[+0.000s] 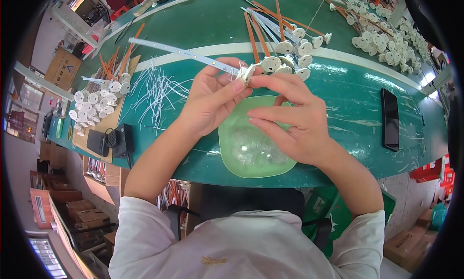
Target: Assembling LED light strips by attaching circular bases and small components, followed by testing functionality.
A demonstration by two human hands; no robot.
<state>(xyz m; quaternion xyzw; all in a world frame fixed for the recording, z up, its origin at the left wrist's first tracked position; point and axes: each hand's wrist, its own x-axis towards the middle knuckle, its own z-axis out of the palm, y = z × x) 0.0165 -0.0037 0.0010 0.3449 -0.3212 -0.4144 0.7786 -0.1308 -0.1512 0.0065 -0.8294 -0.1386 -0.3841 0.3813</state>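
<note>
Long thin white LED strip board (183, 52) is the thing in hand here, held up over the green desk (348, 100) with its near end pinched between both hands. The left hand (210, 97) is clamped on the strip's end, thumb on top, so the long tail can stick out to the left without drooping. The right hand (295, 122) has its fingertips closed on a small white plastic end cap (247, 72) right at that same end, probably for fine control. A pale green plastic bowl (251, 143) sits directly underneath, handy for catching small bits. White round sockets (285, 56) and loose white wires (154, 90) lie within reach.
</note>
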